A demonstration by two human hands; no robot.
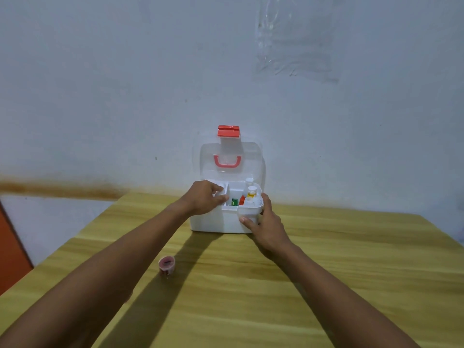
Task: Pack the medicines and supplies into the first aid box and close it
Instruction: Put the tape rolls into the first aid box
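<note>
A white first aid box (216, 222) stands open at the far edge of the table, its clear lid (251, 156) with a red handle and red latch (228, 131) leaning against the wall. Inside I see a green packet (234, 201), a red item (242, 200) and a yellow bottle with a white cap (251, 192). My left hand (204, 198) grips the left side of the white inner tray (234, 188). My right hand (266, 228) holds the tray's right front corner, thumb on the box front. A small pink-lidded jar (166, 265) stands alone on the table, nearer to me.
The wooden table (326, 272) reaches the pale wall behind the box. A clear plastic sheet (296, 38) hangs on the wall at upper right. An orange panel (12, 247) shows at the left edge, beyond the table.
</note>
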